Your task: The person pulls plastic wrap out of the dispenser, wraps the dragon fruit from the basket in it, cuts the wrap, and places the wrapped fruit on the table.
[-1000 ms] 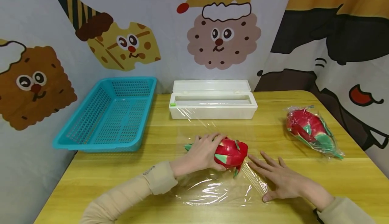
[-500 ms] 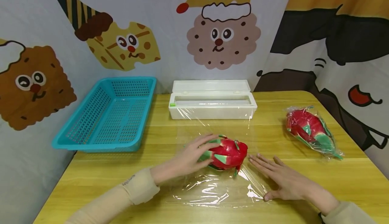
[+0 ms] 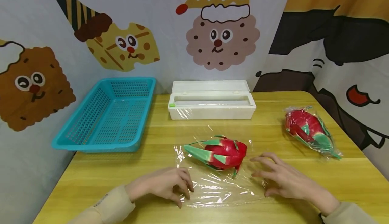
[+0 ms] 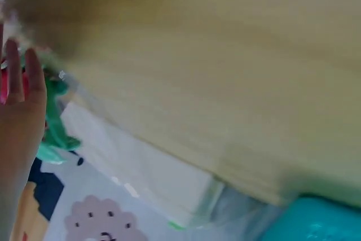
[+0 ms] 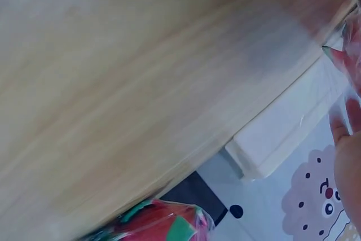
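Observation:
A red dragon fruit (image 3: 228,151) with green scales lies on a sheet of clear cling film (image 3: 218,190) in the middle of the table. My left hand (image 3: 165,185) is at the film's near left edge, fingers loosely bent and pointing down, with nothing visible in its grasp. On the other side, my right hand (image 3: 282,178) hovers with bent, spread fingers over the film's right edge, beside the fruit's red end. The film runs back to a white dispenser box (image 3: 212,112) with its lid up. In both wrist views the hands show only at the frame's edge.
A blue plastic basket (image 3: 141,129) stands at the back left. At the right lies another dragon fruit (image 3: 307,129), wrapped in film. Behind the wooden table (image 3: 100,180) hangs a cloth (image 3: 170,25) printed with cartoon biscuits.
My left hand has let go of the dragon fruit and moved down and left to the film's near edge. The fruit stays put. My right hand's fingers have bent and lifted slightly.

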A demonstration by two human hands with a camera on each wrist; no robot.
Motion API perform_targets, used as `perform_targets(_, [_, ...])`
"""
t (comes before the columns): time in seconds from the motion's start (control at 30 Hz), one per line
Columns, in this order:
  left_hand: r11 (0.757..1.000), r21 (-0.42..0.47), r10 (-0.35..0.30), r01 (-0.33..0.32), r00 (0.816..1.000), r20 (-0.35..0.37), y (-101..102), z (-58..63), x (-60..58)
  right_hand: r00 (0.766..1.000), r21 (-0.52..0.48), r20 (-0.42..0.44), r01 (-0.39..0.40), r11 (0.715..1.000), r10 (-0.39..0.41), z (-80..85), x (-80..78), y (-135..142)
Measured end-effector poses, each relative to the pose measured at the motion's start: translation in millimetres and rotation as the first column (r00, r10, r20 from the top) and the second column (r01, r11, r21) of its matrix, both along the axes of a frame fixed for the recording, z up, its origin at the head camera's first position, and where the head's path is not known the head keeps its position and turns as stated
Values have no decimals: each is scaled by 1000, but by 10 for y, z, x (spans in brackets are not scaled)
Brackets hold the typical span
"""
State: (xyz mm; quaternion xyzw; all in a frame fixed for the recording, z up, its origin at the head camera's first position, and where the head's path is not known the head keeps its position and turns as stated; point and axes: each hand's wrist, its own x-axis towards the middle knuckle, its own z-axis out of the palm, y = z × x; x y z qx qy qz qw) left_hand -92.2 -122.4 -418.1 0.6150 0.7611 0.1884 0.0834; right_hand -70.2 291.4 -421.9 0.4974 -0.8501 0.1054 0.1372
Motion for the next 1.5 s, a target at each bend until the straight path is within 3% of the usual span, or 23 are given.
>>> perform_targets(0.2, [999,35,33,-36,996,82,-124,-93,32,990,-117,43,-129,985,135,-42,-29,15])
perform_targets(0.37, [998,18,57,-59,994,91,-134,-92,44,967,-157,142,-189,969,212,-50,-30,37])
perform_targets(0.53, [998,37,58,-60,996,66,-133,-80,32,959,-164,209,-161,973,194,-41,-9,51])
perform_targets(0.7, [997,68,43,-49,996,82,-147,-48,10,956,-154,202,-184,971,214,-47,-21,22])
perform_targets(0.87, [994,73,67,-76,991,119,-175,-10,-7,963,-156,201,-151,976,181,-28,-31,9])
perform_targets(1.0, [993,66,84,-93,987,137,-181,8,-3,964,-187,204,-133,973,171,59,-73,27])
perform_targets(1.17, [985,129,93,-115,981,170,-177,43,4,973,-228,191,-81,970,126,236,-124,39])
perform_targets(1.27, [965,203,125,-167,971,204,-178,72,-9,979,-230,190,-24,973,69,330,-151,8])
perform_targets(1.33, [936,272,163,-223,960,226,-175,84,-28,982,-216,186,19,976,22,377,-171,-29])
perform_targets(1.5, [797,471,290,-378,924,250,-122,91,-103,988,-209,124,113,971,-89,417,-229,-168])
